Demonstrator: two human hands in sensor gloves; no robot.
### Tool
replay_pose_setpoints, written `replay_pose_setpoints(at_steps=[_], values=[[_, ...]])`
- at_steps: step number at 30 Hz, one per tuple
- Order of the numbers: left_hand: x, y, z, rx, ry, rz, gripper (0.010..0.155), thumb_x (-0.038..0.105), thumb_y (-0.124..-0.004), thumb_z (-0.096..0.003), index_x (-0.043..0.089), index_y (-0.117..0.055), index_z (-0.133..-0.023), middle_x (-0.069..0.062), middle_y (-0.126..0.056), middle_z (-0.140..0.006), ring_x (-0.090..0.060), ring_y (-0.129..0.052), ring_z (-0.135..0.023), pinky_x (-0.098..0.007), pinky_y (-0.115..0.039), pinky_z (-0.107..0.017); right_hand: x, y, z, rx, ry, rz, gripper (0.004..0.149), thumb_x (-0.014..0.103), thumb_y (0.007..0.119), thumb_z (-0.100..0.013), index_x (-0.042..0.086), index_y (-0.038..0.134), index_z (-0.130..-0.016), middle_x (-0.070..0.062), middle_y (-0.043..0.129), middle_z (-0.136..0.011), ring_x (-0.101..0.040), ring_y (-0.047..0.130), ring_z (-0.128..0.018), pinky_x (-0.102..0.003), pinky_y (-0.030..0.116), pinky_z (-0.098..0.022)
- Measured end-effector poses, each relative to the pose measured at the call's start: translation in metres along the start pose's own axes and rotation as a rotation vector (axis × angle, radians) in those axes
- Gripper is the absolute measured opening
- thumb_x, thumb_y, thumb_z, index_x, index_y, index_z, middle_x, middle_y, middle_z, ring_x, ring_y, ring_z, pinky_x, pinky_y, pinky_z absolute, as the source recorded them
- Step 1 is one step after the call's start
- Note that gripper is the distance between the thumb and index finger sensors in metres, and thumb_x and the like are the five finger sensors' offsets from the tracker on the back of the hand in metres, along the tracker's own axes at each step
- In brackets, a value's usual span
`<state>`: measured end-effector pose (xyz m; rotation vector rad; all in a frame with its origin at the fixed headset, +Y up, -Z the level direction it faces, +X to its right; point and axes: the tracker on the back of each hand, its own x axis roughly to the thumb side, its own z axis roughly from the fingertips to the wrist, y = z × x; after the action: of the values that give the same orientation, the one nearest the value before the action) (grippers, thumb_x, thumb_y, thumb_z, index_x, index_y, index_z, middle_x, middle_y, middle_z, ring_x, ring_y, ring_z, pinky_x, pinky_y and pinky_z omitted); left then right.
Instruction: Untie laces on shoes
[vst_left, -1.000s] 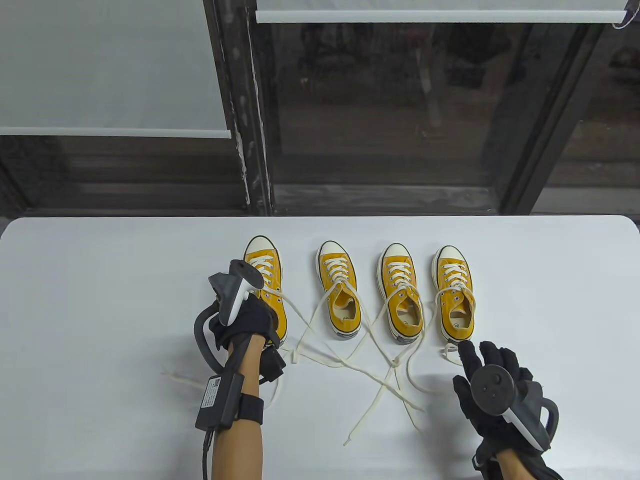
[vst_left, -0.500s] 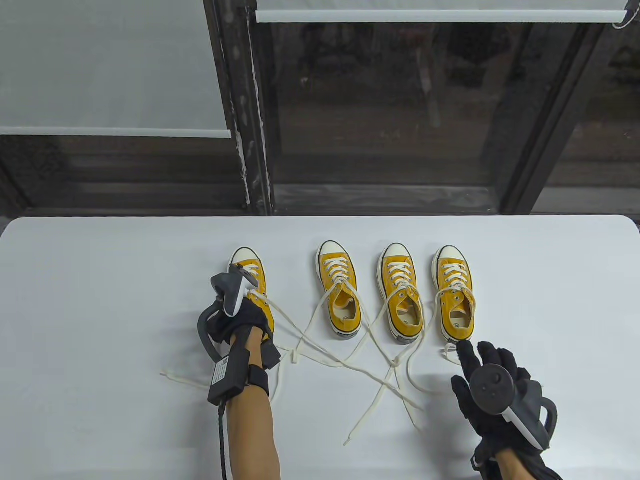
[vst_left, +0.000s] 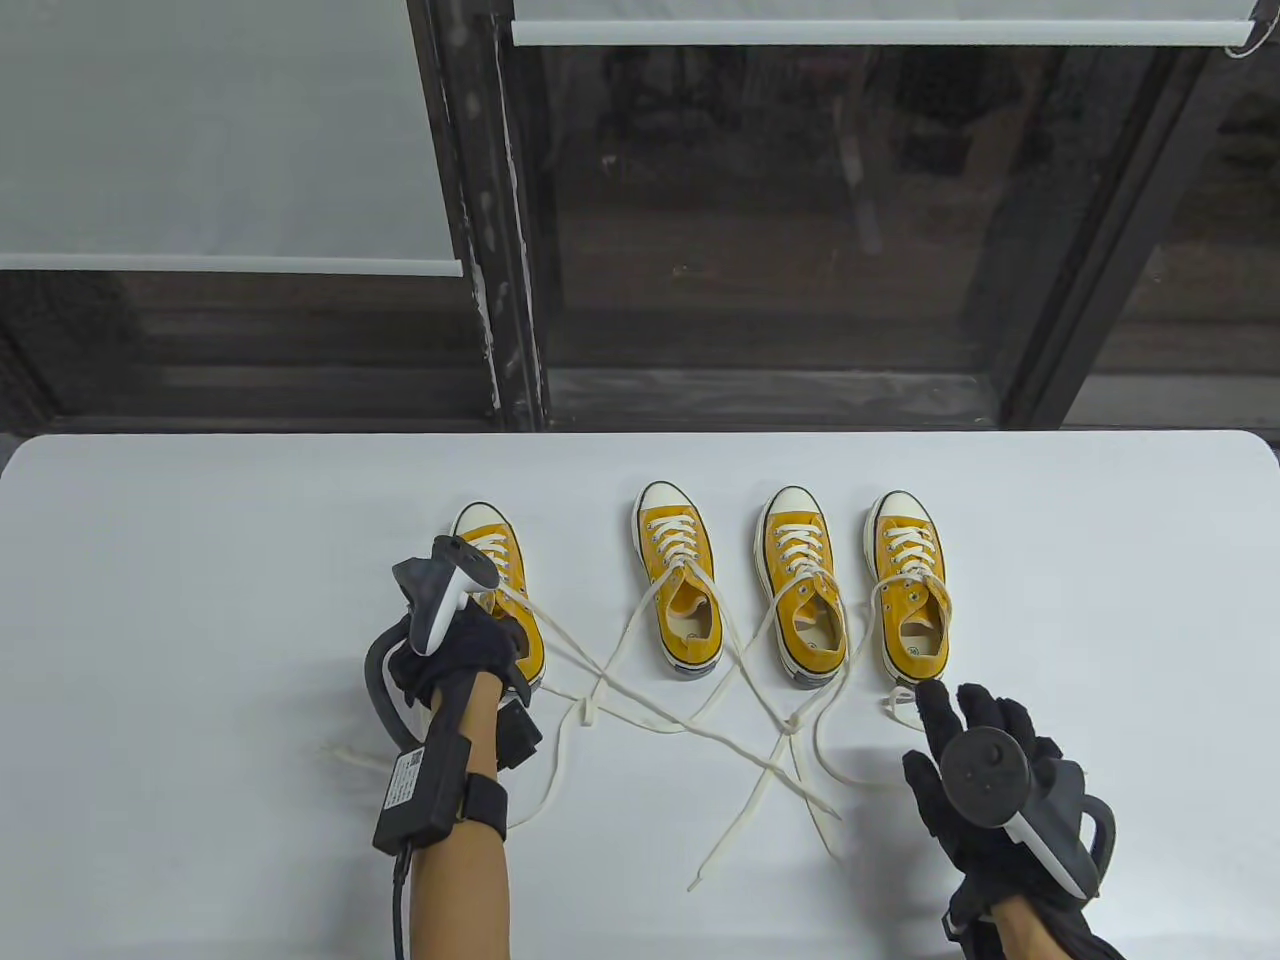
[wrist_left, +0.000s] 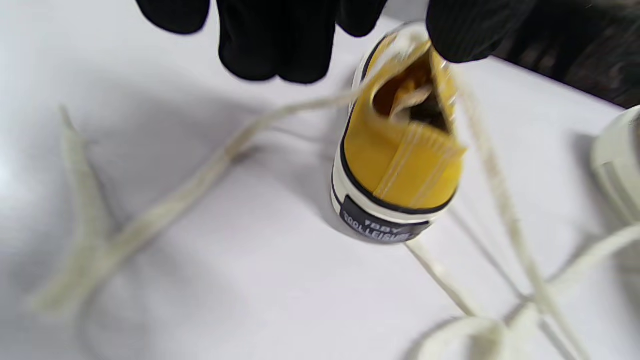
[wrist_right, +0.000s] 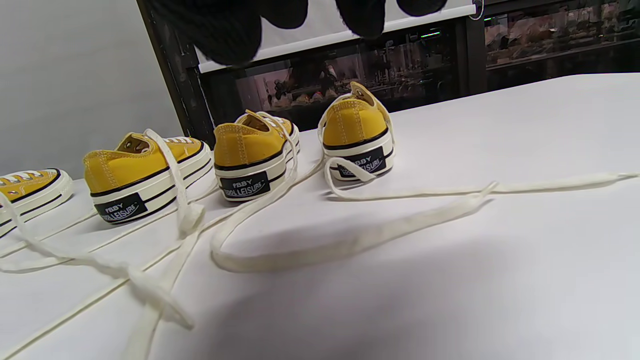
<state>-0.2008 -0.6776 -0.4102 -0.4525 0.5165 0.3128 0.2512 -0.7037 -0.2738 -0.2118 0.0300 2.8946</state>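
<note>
Four yellow low-top sneakers stand in a row across the middle of the white table (vst_left: 150, 560), toes toward the top of the frame.

At centre left, the left hand (vst_left: 455, 650) covers the heel end of the leftmost shoe (vst_left: 497, 560). In the left wrist view its gloved fingers (wrist_left: 275, 40) hang over the shoe's open collar with one fingertip at the collar's edge, but whether they pinch the shoe or a lace cannot be told. This shoe's laces (vst_left: 590, 690) are undone: loose strands run from its eyelets down and right across the table, and one end lies at lower left of the hand.

Just right of centre stands the second shoe (vst_left: 680, 585), then the third shoe (vst_left: 802, 590), both with laces untied and trailing toward the bottom of the frame, where the strands cross in a tangle (vst_left: 790, 735).

The fourth shoe (vst_left: 910, 590) is furthest right, its lace looping out past the heel.

At lower right, the right hand (vst_left: 985, 770) hovers palm down with fingers spread, gripping nothing; its forefinger tip lies just beside the fourth shoe's heel.
</note>
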Motion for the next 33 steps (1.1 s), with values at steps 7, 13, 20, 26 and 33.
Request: replay_pose_setpoints(at_steps=[7, 13, 20, 26, 33], values=[[-0.013, -0.013, 0.104, 0.161, -0.321, -0.005, 0.08, 0.06, -0.07, -0.0572, 0.032, -0.03, -0.121, -0.006, -0.032, -0.131, -0.039, -0.027, -0.122, -0.072, -0.028, -0.082, 0.001, -0.002, 0.001, -0.006, -0.015, -0.009, 0.068, 0.052, 0.061, -0.064, 0.033, 0.027, -0.119, -0.012, 0.03, -0.122, -0.045, 0.028, -0.111, -0.069, 0.033, -0.074], [-0.006, -0.057, 0.145, 0.131, -0.496, -0.147, 0.084, 0.068, -0.066, -0.0554, 0.039, -0.022, -0.121, -0.001, -0.017, -0.133, -0.04, -0.009, -0.122, -0.075, -0.018, -0.08, 0.002, -0.002, 0.002, -0.008, -0.03, -0.009, 0.068, 0.055, 0.058, -0.063, 0.034, 0.023, -0.118, -0.01, 0.026, -0.123, -0.043, 0.023, -0.113, -0.069, 0.031, -0.074], [0.003, -0.083, 0.138, 0.104, -0.472, -0.281, 0.085, 0.07, -0.063, -0.0534, 0.043, -0.016, -0.119, 0.004, -0.012, -0.133, -0.038, -0.003, -0.122, -0.074, -0.014, -0.08, 0.001, -0.002, 0.002, -0.009, -0.042, -0.005, 0.07, 0.06, 0.055, -0.062, 0.036, 0.019, -0.118, -0.008, 0.02, -0.124, -0.041, 0.016, -0.114, -0.07, 0.026, -0.074], [0.001, -0.085, 0.136, 0.131, -0.451, -0.294, 0.085, 0.071, -0.062, -0.0527, 0.043, -0.015, -0.118, 0.005, -0.011, -0.132, -0.037, -0.001, -0.122, -0.074, -0.013, -0.08, 0.001, -0.001, 0.003, -0.01, -0.051, 0.002, 0.071, 0.061, 0.053, -0.062, 0.037, 0.017, -0.117, -0.007, 0.018, -0.124, -0.041, 0.014, -0.113, -0.07, 0.025, -0.074], [0.001, -0.085, 0.136, 0.171, -0.43, -0.31, 0.085, 0.071, -0.062, -0.0525, 0.043, -0.016, -0.118, 0.005, -0.011, -0.132, -0.037, -0.002, -0.122, -0.074, -0.013, -0.08, 0.001, -0.002, 0.004, -0.019, -0.057, -0.001, 0.07, 0.06, 0.054, -0.062, 0.037, 0.018, -0.117, -0.007, 0.019, -0.124, -0.042, 0.015, -0.113, -0.07, 0.025, -0.074]])
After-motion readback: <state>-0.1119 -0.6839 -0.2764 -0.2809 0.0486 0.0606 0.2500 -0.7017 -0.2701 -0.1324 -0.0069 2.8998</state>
